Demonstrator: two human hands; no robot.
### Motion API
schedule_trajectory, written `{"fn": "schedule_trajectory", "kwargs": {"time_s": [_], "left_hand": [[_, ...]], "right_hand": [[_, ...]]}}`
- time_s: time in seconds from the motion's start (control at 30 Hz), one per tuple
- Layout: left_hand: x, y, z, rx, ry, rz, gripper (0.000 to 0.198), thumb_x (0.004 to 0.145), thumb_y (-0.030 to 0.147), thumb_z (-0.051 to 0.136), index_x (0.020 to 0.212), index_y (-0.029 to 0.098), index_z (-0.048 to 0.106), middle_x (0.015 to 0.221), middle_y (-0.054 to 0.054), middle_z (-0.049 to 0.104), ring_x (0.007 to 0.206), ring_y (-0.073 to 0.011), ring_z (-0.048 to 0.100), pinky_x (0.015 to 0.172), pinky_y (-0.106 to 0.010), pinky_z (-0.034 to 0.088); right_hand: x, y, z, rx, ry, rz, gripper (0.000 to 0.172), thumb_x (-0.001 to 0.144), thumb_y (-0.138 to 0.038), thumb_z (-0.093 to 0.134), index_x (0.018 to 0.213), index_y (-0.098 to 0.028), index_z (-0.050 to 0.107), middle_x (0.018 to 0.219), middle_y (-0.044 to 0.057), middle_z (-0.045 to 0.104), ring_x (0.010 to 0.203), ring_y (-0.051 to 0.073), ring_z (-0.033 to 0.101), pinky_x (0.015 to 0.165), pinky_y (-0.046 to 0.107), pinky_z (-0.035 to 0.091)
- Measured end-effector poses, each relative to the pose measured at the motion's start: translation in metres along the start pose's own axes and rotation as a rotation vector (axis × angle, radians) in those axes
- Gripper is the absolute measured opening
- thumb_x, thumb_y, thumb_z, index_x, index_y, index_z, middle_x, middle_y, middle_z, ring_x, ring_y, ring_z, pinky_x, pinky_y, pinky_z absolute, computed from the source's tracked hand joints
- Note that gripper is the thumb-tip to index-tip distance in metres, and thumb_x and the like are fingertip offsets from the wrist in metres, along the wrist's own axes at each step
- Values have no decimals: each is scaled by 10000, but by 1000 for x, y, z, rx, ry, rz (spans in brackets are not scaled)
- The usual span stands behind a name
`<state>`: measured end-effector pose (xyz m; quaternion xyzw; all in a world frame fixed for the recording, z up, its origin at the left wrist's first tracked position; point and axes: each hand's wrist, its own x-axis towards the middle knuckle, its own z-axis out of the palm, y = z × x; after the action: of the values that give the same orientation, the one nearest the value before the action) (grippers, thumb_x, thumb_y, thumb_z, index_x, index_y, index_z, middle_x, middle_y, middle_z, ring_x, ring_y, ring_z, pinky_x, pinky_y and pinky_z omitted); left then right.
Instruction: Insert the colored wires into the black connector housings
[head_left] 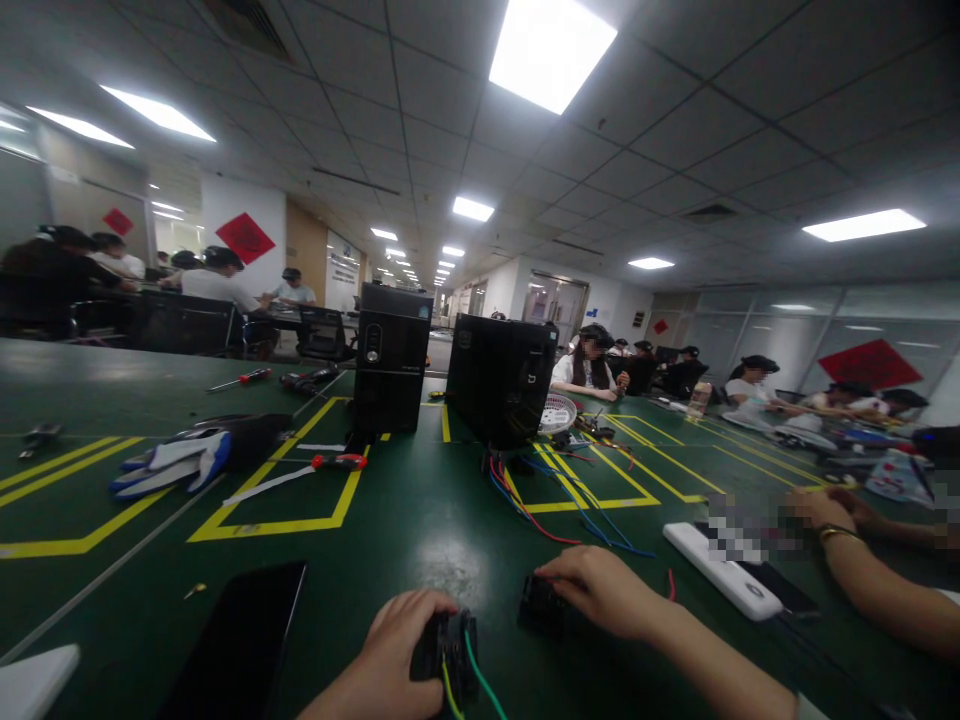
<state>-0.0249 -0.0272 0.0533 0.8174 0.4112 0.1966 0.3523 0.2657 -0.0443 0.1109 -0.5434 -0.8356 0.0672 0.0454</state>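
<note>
My left hand (397, 650) is wrapped around a small black terminal-like part (459, 640) at the bottom middle of the head view. A green wire (484, 672) and a yellow-green wire (450, 690) run from this part toward me. To the right, the fingers of my right hand (604, 592) are closed on the edge of another small black block (538, 606), which is on or just above the green tabletop (420, 510). The two parts are apart. Their finer details are too dark to make out.
Two black computer towers (390, 365) stand ahead. Red and blue wires (540, 515) lie right of centre. Leftward are a red-handled tool (341, 462), gloves (184, 462) and a black phone (240, 640). A white device (720, 570) lies near another person's arm (877, 580).
</note>
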Motion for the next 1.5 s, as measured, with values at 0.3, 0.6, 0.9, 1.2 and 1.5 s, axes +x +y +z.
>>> {"fn": "schedule_trajectory", "kwargs": {"time_s": [0.3,0.6,0.9,1.2,1.5], "left_hand": [[1,-3,2,-21,10,8,474,613,180,602,1084,227,577,1138,-41,572,1115,-255,478,987,-372,347],[2,-6,3,-31,23,35,442,628,194,623,1065,237,573,1126,-34,570,1104,-250,478,981,-376,354],[0,-4,1,-21,17,52,451,628,178,630,1070,237,570,1106,-23,576,1085,-238,495,987,-372,353],[1,-6,2,-11,19,52,467,630,182,629,1088,248,568,1129,-22,575,1101,-239,488,982,-363,357],[1,-9,2,-21,24,64,455,644,199,635,1092,249,565,1130,-19,572,1101,-237,486,979,-360,360]], "right_hand": [[6,-7,-4,-67,-15,-35,361,932,-279,368,899,-201,719,837,89,728,817,231,655,719,309,457],[-7,6,16,52,98,92,334,921,-299,420,1194,-216,593,1020,62,718,933,205,655,820,321,496],[-13,14,6,115,182,132,342,924,-275,393,1169,-162,602,1157,98,667,1067,209,604,923,343,449],[-22,6,-10,209,251,175,284,932,-338,401,1079,-184,590,704,5,619,612,167,562,577,291,411],[-27,7,-10,289,278,165,295,917,-396,430,1034,-199,616,710,2,618,612,159,532,553,275,404]]}}
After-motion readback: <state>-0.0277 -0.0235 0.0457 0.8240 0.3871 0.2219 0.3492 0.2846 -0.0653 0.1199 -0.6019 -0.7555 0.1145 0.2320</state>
